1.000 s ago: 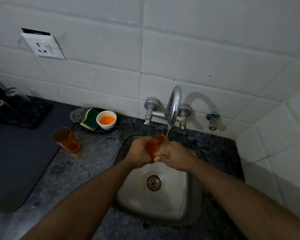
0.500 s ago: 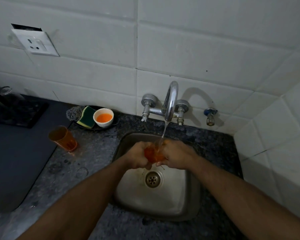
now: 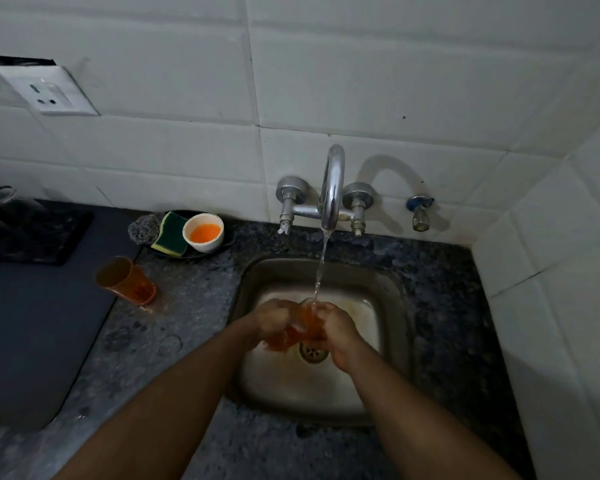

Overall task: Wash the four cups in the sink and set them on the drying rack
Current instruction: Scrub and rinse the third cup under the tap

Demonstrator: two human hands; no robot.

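Under the tap (image 3: 332, 188), left hand (image 3: 274, 322) and right hand (image 3: 338, 332) both grip an orange cup (image 3: 303, 329) over the sink (image 3: 388, 292); water hits its rim.

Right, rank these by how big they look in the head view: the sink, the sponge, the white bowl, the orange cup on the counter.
1. sink, clearly largest.
2. orange cup on the counter.
3. sponge and white bowl: look about alike, so unranked. Both sit farther from the camera than the cup, so true sizes are unsure.
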